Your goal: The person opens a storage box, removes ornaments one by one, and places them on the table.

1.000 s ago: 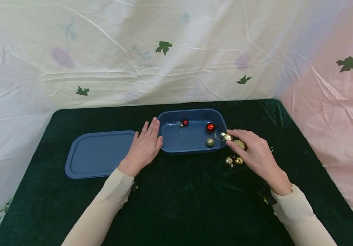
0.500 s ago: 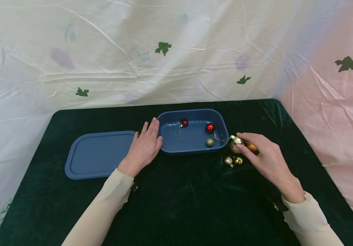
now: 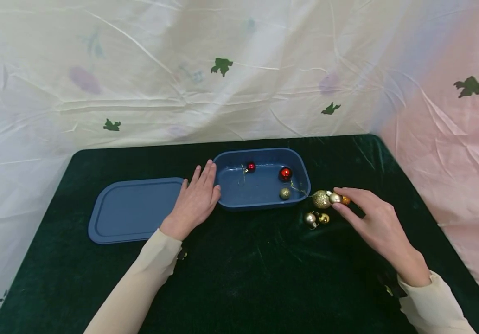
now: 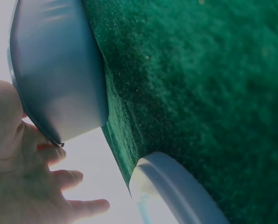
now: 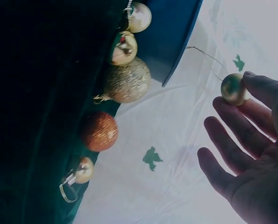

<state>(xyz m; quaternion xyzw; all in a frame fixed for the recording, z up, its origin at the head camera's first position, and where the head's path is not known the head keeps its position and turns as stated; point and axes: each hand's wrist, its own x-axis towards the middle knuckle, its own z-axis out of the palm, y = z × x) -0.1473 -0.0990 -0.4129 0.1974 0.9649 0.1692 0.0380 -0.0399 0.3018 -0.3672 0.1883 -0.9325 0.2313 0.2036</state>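
Observation:
My right hand (image 3: 379, 225) pinches a small shiny gold bauble (image 3: 335, 198) between thumb and fingertips, to the right of a blue box (image 3: 260, 204). A thin cord (image 5: 206, 55) trails from that bauble toward the box. Inside the box lie a larger red bauble (image 3: 285, 174), a small red bauble (image 3: 251, 166) and a glittery gold bauble (image 3: 284, 193). My left hand (image 3: 197, 202) rests flat, fingers straight, against the box's left end; the left wrist view has it at the rim.
Beside the box's right end sit a big glittery gold bauble (image 3: 321, 199), an orange glittery bauble (image 5: 101, 131) and small gold baubles (image 3: 310, 219). The flat blue lid (image 3: 132, 211) lies at left on the green cloth (image 3: 231, 278). Draped white fabric (image 3: 160, 83) stands behind.
My right hand has moved right and slightly toward me, carrying the small gold bauble away from the box's right rim. My left hand and the box have stayed put.

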